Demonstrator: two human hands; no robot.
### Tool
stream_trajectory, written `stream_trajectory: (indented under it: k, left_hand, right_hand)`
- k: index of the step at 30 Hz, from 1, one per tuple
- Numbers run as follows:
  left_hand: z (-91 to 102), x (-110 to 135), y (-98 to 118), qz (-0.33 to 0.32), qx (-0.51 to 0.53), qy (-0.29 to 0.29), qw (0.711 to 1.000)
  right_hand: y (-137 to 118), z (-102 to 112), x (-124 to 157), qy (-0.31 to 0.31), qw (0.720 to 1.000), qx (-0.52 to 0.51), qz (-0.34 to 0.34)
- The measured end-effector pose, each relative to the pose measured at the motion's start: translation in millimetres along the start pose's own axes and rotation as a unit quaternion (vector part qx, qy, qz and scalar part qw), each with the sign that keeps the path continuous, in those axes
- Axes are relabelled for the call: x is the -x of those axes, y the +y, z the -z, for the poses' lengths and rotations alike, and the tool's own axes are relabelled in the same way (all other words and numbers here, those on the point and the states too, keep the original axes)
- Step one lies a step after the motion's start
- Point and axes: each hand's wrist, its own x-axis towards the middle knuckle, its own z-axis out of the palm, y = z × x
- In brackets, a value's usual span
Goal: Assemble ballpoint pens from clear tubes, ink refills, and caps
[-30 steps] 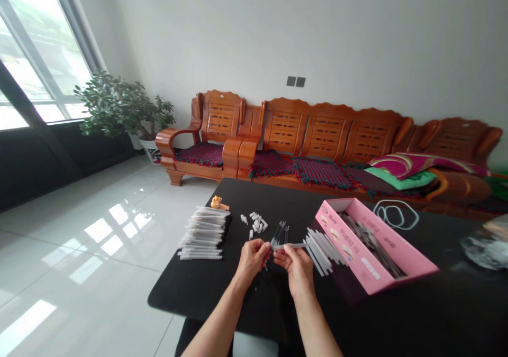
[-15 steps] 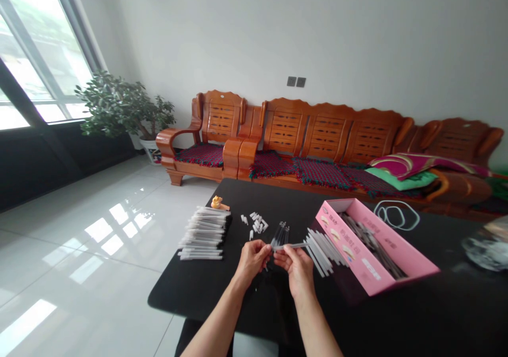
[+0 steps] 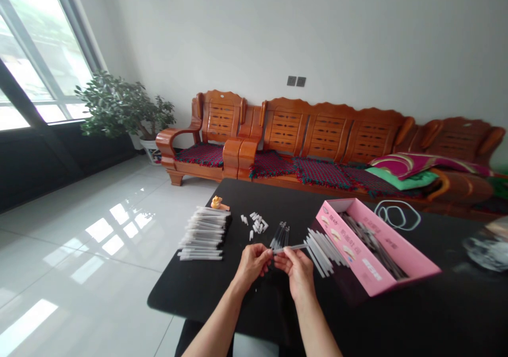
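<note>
Over the near part of the table, my left hand (image 3: 253, 262) and my right hand (image 3: 294, 265) hold a pale translucent pen tube (image 3: 298, 247) level between them. My left fingertips pinch its left end, and my right thumb and fingers grip it further right. Just beyond my hands lie several thin dark rods with pale ends (image 3: 281, 235), perhaps pen refills. Small white pieces like caps (image 3: 259, 223) are scattered behind my left hand. To the right of my right hand, loose pale tubes (image 3: 323, 252) are fanned out. What lies inside my left fingertips is hidden.
A stack of pale pens (image 3: 203, 234) lies at the table's left edge, with a small orange figurine (image 3: 216, 202) behind it. A pink box (image 3: 359, 254) of dark grey sticks stands right, near a white cord loop (image 3: 415, 222). A wooden sofa (image 3: 283, 127) stands beyond the black table (image 3: 190, 288).
My left hand has shifted very slightly, its fingers still at the tube's left end. The right hand and the things on the table look the same.
</note>
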Motion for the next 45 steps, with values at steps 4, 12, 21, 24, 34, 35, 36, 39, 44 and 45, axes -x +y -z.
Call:
stream_trajectory:
  k: [4, 12, 21, 24, 34, 35, 36, 39, 44, 45]
  left_hand:
    - [1.3, -1.5, -2.1, 0.003, -0.019, -0.003, 1.0]
    - [33.1, -39.3, -1.1, -0.073, -0.348, 0.19, 0.915]
    - [38.9, -58.5, -11.0, -0.013, -0.522, 0.144, 0.841]
    - [39.9, -55.9, -12.5, -0.027, -0.5, 0.151, 0.852]
    - [43.2, -50.0, 4.5, 0.018, -0.026, 0.148, 0.988]
    - [41.5, -46.8, 7.8, 0.023, 0.061, 0.131, 0.989]
    - [39.6, -43.5, 11.0, 0.026, 0.132, 0.116, 0.984]
    - [34.2, -34.2, 19.1, 0.03, 0.239, 0.105, 0.965]
    - [30.0, -26.5, 25.0, 0.036, 0.283, 0.122, 0.951]
    - [29.6, -25.6, 25.5, 0.037, 0.283, 0.125, 0.95]
  right_hand:
    - [2.2, 2.5, -1.0, 0.007, 1.0, 0.0, -0.01]
    - [-3.8, 12.5, -2.5, 0.018, 1.0, 0.013, -0.015]
    - [-1.6, 5.6, 8.7, -0.108, 0.983, 0.142, -0.044]
    - [-0.9, 5.4, 10.0, -0.131, 0.976, 0.163, -0.056]
    - [2.6, -0.4, 12.5, -0.161, 0.973, 0.163, -0.025]
    - [1.8, -2.3, 13.3, -0.166, 0.971, 0.17, -0.019]
    - [1.0, -4.5, 14.4, -0.171, 0.968, 0.181, -0.012]
    - [-1.4, -11.7, 18.3, -0.172, 0.959, 0.222, 0.017]
    - [-2.9, -20.8, 23.7, -0.132, 0.955, 0.259, 0.057]
    - [-2.8, -21.8, 24.1, -0.13, 0.953, 0.267, 0.063]
